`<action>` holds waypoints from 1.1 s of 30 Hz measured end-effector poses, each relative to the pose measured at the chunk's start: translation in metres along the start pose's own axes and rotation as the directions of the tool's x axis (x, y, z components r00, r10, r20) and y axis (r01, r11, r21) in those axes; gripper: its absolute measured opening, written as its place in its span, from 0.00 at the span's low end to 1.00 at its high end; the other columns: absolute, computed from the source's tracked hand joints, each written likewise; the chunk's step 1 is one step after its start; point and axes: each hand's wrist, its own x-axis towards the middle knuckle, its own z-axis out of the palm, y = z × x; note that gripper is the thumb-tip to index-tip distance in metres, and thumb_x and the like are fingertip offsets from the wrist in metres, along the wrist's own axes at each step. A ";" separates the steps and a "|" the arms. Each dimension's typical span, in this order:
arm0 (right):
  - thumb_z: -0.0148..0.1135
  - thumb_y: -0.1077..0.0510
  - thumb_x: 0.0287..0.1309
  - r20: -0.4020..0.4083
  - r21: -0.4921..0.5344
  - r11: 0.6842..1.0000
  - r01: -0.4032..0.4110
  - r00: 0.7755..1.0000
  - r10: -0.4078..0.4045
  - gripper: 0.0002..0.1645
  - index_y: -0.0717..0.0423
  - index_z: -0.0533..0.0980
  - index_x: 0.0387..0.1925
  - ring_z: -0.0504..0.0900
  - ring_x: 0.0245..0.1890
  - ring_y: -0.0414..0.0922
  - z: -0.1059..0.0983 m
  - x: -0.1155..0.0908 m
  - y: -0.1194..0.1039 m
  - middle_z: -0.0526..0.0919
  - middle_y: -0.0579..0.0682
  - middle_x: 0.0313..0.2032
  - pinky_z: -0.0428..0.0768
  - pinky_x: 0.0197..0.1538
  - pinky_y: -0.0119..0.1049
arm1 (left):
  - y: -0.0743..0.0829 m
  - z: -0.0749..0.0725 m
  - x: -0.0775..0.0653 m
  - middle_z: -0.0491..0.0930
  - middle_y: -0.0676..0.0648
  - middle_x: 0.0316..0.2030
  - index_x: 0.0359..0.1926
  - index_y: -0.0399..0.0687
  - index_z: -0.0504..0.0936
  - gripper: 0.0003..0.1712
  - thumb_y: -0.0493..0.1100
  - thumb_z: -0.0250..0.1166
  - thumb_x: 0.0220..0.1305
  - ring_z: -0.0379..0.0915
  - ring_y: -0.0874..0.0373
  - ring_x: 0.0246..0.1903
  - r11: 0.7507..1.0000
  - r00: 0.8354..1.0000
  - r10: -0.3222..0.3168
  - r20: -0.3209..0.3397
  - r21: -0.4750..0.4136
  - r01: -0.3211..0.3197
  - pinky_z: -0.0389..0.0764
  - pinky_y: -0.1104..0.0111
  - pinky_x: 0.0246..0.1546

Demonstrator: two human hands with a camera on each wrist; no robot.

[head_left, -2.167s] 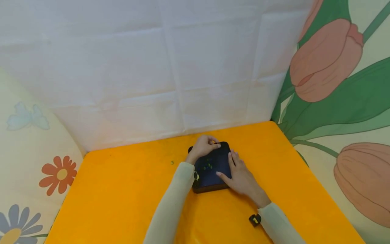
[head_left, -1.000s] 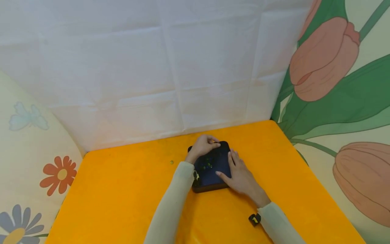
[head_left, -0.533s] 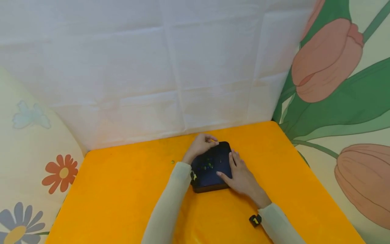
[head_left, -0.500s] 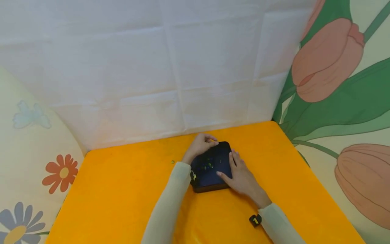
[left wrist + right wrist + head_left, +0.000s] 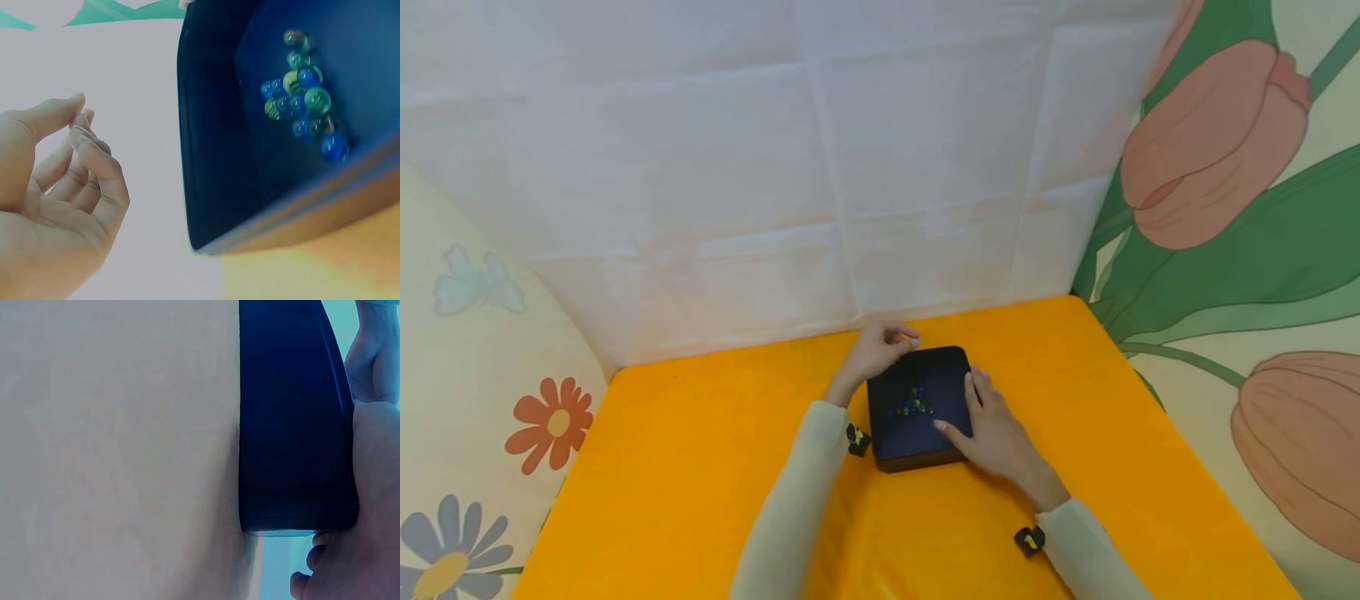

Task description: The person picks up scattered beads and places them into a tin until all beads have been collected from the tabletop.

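Observation:
A dark, square, high-sided tray [image 5: 919,460] stands on the orange table, with several glass marbles [image 5: 916,403] clustered inside, blue, green and yellowish. My left hand [image 5: 872,348] is just off the tray's far left corner. In the left wrist view its fingers [image 5: 112,181] are loosely curled, thumb near the fingertips, and nothing shows between them. My right hand [image 5: 996,437] holds the tray's right wall, thumb over the rim and fingers along the outside. The right wrist view shows the tray's outer wall [image 5: 297,425], the hand over its rim.
An orange cloth [image 5: 700,483] covers the table. A white sheet [image 5: 737,167] hangs behind it, close to the far edge. Flower-printed cloths [image 5: 1210,200] stand at both sides. Each wrist wears a small black device [image 5: 1028,541].
My left hand has drawn back leftward from over the tray's far side, uncovering the corner. One marble inside has rolled toward the cluster. The loose marble left of the tray is now hidden.

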 end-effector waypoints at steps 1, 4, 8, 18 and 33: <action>0.50 0.22 0.70 0.004 0.001 1.000 -0.004 1.000 0.004 0.64 0.62 0.42 0.83 0.45 0.84 0.65 0.000 0.000 0.000 0.39 0.61 0.85 0.64 0.77 0.65 | 0.000 -0.003 -0.002 0.89 0.36 0.42 0.52 0.43 0.89 0.14 0.46 0.68 0.74 0.82 0.40 0.38 1.000 1.000 0.004 -0.004 -0.001 -0.004 0.80 0.67 0.36; 0.50 0.23 0.70 0.012 0.005 1.000 -0.007 1.000 0.007 0.64 0.61 0.41 0.83 0.44 0.85 0.64 0.000 0.000 0.000 0.38 0.60 0.85 0.64 0.77 0.65 | -0.002 -0.009 -0.007 0.88 0.38 0.40 0.51 0.42 0.89 0.14 0.46 0.68 0.74 0.80 0.46 0.35 1.000 1.000 0.004 -0.014 0.013 -0.004 0.78 0.68 0.35; 0.50 0.23 0.70 0.011 0.001 1.000 -0.006 1.000 0.006 0.64 0.61 0.41 0.83 0.45 0.85 0.64 0.000 0.001 0.001 0.38 0.60 0.85 0.64 0.77 0.64 | -0.006 -0.017 -0.015 0.88 0.40 0.39 0.51 0.43 0.89 0.14 0.46 0.68 0.73 0.78 0.54 0.33 0.999 1.000 -0.001 -0.025 0.050 0.002 0.77 0.68 0.36; 0.51 0.24 0.71 0.002 0.006 1.000 0.008 1.000 -0.008 0.63 0.62 0.41 0.83 0.44 0.85 0.62 0.002 0.001 0.001 0.38 0.60 0.85 0.62 0.79 0.62 | -0.041 -0.034 -0.040 0.86 0.33 0.41 0.51 0.45 0.88 0.13 0.48 0.67 0.75 0.72 0.55 0.28 0.994 0.996 -0.089 -0.028 0.068 0.091 0.74 0.66 0.30; 0.50 0.23 0.71 0.006 0.013 1.000 -0.005 1.000 0.005 0.64 0.62 0.40 0.84 0.43 0.85 0.62 0.001 -0.001 0.000 0.38 0.61 0.85 0.61 0.79 0.63 | -0.092 -0.055 -0.080 0.89 0.41 0.44 0.50 0.45 0.88 0.12 0.47 0.67 0.75 0.82 0.52 0.40 0.983 0.984 -0.155 -0.083 0.091 0.162 0.83 0.64 0.38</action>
